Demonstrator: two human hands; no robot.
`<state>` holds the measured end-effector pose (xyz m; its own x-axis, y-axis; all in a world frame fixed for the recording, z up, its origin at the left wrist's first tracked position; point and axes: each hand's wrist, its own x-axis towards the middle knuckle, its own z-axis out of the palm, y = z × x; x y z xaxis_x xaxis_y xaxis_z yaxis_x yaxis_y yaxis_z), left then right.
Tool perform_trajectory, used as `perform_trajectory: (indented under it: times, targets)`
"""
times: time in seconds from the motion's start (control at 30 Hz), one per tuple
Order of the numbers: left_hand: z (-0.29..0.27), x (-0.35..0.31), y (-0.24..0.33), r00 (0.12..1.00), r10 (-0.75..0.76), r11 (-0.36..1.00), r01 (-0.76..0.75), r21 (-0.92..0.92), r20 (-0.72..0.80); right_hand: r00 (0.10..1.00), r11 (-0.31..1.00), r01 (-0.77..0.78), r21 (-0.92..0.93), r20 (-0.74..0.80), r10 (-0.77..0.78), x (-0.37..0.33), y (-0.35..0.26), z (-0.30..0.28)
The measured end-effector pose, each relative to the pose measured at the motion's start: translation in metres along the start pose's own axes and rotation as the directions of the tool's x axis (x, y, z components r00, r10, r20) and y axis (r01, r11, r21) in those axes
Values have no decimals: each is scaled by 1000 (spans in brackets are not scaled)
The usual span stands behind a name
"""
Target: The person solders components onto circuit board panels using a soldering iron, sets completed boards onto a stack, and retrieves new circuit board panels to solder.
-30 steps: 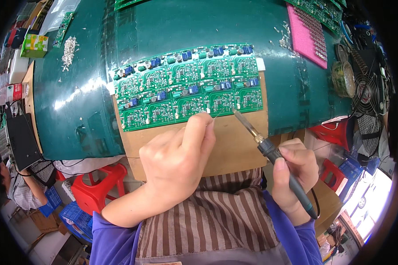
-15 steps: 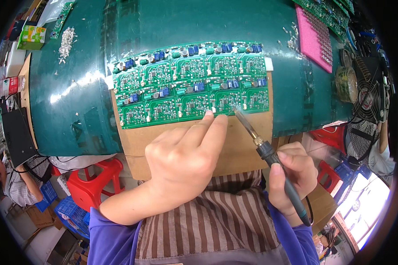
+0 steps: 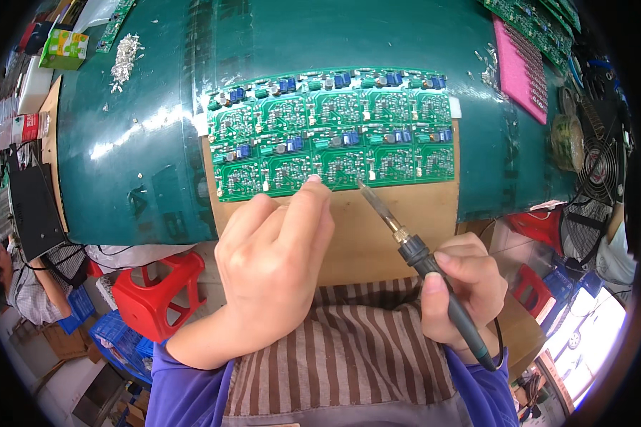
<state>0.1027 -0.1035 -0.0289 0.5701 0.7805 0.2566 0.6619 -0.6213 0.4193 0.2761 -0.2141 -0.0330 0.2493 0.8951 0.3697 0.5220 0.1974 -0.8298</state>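
A green circuit board panel (image 3: 288, 114), divided into several repeated units with blue, green and white parts, lies on a brown board (image 3: 349, 228). My left hand (image 3: 274, 260) reaches over its near edge. The index fingertip is at a small white part there; the other fingers are curled and the thumb is hidden, so what they hold cannot be made out. Closed around a soldering iron (image 3: 438, 288), my right hand (image 3: 470, 285) keeps it slanted, thumb on top. The iron's tip is at the panel's near edge, right of my left fingertip.
Small white parts are heaped (image 3: 125, 62) on the green tabletop (image 3: 149, 160) at far left, near a green carton (image 3: 64, 48). A pink foam block (image 3: 521, 67) with rows of small parts and a fan (image 3: 598, 167) stand right. A red stool (image 3: 157, 295) is below left.
My left hand has moved left along the panel's near edge to another white part. The soldering iron's tip has followed leftward. The whole view has shifted slightly.
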Motion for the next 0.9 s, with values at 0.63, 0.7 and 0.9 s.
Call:
perform_trajectory:
  times: [0.63,0.7,0.9]
  targets:
    - [3,-2,-5,999,26,1000,-26,-8,-20,999,998,5,-62,51,-1,2,-6,-1]
    - [4,-3,-7,1000,11,999,-12,-36,-28,1000,999,-11,-36,16,11,0,-4,-2]
    - [3,-2,-9,999,14,997,-16,-74,-29,1000,1000,-12,-28,-5,12,3,-2,5]
